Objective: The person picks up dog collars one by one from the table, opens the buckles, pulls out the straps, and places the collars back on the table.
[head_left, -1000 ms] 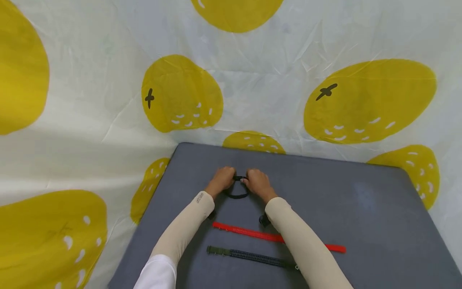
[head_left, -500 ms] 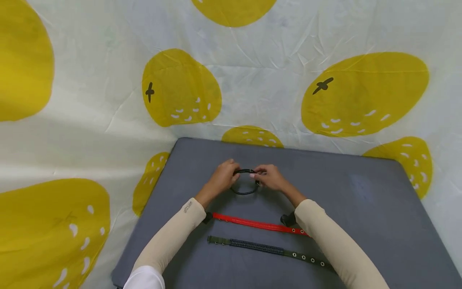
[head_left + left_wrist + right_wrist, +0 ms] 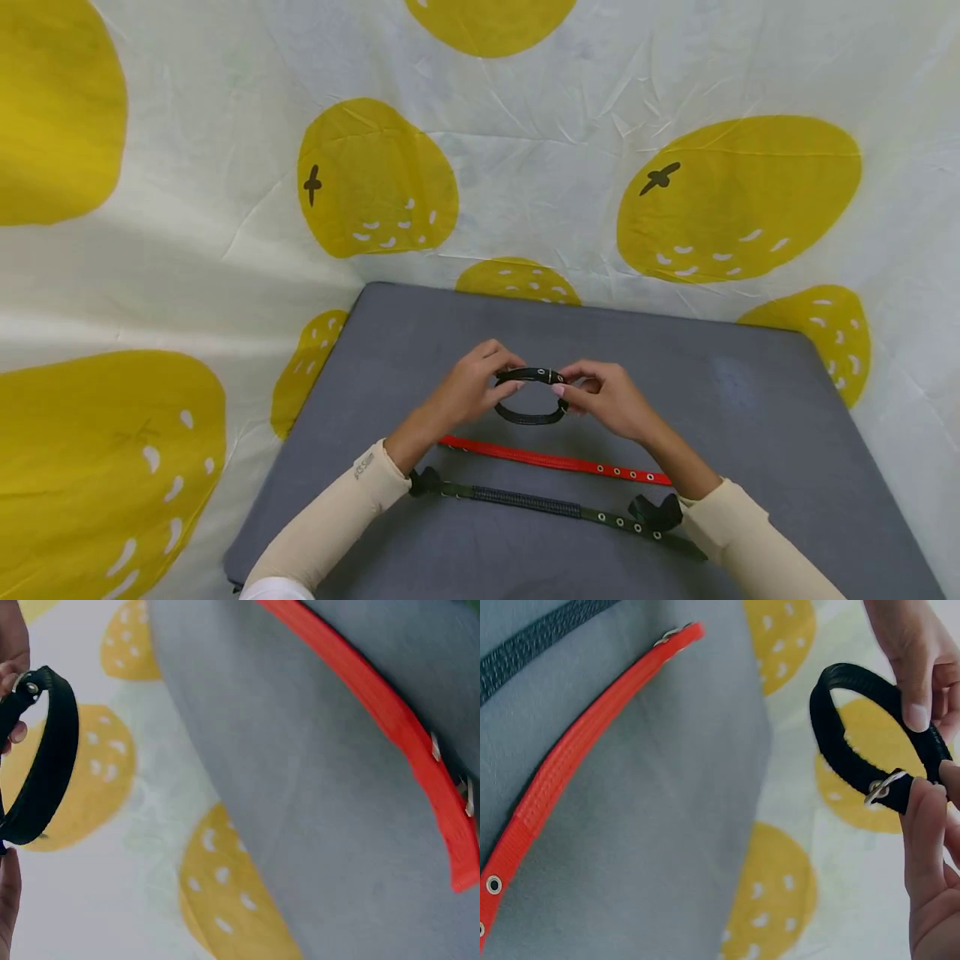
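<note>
Since a second ago the left hand (image 3: 470, 383) and right hand (image 3: 617, 398) have drawn apart, showing the black strap (image 3: 528, 419) as a fuller loop above the counter (image 3: 750, 450), so its joined end seems easier to work. Fingers pinch it at nine and three o'clock. Three straps in all: one held, plus one red strap (image 3: 543, 457) and one dark strap (image 3: 525, 499) towards six o'clock.
</note>
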`<action>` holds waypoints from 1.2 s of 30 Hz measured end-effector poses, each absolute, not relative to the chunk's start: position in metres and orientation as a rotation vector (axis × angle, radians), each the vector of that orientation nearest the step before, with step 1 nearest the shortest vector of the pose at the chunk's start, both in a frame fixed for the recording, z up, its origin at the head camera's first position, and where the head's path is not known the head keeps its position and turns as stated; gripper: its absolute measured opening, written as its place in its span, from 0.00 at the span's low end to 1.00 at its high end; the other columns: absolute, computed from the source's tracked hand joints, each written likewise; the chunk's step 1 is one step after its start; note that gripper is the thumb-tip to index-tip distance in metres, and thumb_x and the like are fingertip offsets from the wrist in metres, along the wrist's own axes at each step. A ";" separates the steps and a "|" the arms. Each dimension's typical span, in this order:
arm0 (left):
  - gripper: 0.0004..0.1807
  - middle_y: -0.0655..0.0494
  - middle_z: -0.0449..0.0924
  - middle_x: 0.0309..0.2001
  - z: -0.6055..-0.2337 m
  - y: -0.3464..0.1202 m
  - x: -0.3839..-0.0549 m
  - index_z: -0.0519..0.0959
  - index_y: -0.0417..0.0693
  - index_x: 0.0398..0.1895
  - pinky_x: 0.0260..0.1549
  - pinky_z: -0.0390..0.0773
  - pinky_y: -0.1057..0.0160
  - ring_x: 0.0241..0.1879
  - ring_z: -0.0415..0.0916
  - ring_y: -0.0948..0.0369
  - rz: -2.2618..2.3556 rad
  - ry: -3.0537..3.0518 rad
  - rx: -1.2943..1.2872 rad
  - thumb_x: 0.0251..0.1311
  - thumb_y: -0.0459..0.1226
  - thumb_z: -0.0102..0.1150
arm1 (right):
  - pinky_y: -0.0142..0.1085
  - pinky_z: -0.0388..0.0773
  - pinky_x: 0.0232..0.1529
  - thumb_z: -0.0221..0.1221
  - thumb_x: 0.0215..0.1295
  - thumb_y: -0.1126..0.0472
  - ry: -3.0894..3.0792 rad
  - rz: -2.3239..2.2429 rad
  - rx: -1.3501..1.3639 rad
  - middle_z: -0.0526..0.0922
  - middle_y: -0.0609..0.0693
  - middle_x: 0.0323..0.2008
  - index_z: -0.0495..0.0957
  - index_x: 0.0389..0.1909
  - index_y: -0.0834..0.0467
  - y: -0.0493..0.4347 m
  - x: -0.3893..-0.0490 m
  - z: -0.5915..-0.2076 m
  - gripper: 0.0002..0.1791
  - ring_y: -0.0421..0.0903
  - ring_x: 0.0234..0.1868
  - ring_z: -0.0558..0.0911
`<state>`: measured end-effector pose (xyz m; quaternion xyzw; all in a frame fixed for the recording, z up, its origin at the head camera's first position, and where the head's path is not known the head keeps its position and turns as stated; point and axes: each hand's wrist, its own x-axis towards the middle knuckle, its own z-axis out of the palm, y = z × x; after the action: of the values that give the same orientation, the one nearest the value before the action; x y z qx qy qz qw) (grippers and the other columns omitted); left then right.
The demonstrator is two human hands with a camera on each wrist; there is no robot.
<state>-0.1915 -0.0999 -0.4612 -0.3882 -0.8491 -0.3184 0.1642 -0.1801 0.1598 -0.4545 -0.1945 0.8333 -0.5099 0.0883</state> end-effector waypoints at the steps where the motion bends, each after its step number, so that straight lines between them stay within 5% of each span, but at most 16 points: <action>1: 0.14 0.55 0.77 0.43 -0.458 -0.099 -0.188 0.82 0.47 0.48 0.42 0.79 0.69 0.41 0.76 0.62 -0.929 -2.414 -1.123 0.60 0.36 0.71 | 0.38 0.82 0.31 0.65 0.68 0.56 2.504 -1.512 -0.590 0.87 0.55 0.34 0.84 0.47 0.58 0.161 -0.174 -0.451 0.12 0.42 0.27 0.83; 11: 0.19 0.59 0.77 0.49 -0.443 -0.084 -0.153 0.80 0.50 0.54 0.49 0.75 0.71 0.47 0.73 0.65 -0.979 -2.351 -1.319 0.63 0.46 0.68 | 0.31 0.81 0.29 0.69 0.60 0.66 2.782 -1.392 -0.917 0.85 0.45 0.35 0.84 0.44 0.54 0.158 -0.123 -0.434 0.11 0.32 0.27 0.81; 17: 0.16 0.60 0.80 0.43 -0.443 -0.082 -0.137 0.83 0.48 0.51 0.42 0.72 0.79 0.41 0.75 0.67 -0.967 -2.274 -1.389 0.63 0.43 0.68 | 0.30 0.82 0.31 0.70 0.60 0.66 2.751 -1.380 -0.955 0.86 0.45 0.40 0.84 0.46 0.55 0.153 -0.101 -0.434 0.13 0.31 0.31 0.82; 32: 0.11 0.60 0.81 0.42 -0.451 -0.081 -0.123 0.82 0.50 0.47 0.43 0.73 0.79 0.40 0.76 0.68 -1.126 -2.269 -1.366 0.65 0.41 0.66 | 0.36 0.83 0.27 0.65 0.64 0.69 2.524 -1.688 -0.889 0.85 0.49 0.28 0.81 0.45 0.58 0.153 -0.086 -0.445 0.10 0.35 0.26 0.85; 36: 0.11 0.57 0.84 0.42 -0.450 -0.080 -0.119 0.81 0.48 0.48 0.36 0.76 0.79 0.35 0.77 0.72 -1.305 -2.339 -1.314 0.67 0.41 0.64 | 0.36 0.84 0.28 0.63 0.66 0.70 2.484 -1.724 -0.876 0.85 0.51 0.28 0.80 0.46 0.59 0.154 -0.087 -0.444 0.09 0.36 0.26 0.85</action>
<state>-0.1187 -0.0805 -0.4496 -0.4391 -0.7816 -0.4360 0.0790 -0.0866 0.1535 -0.4445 -0.2784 0.7891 -0.5475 -0.0031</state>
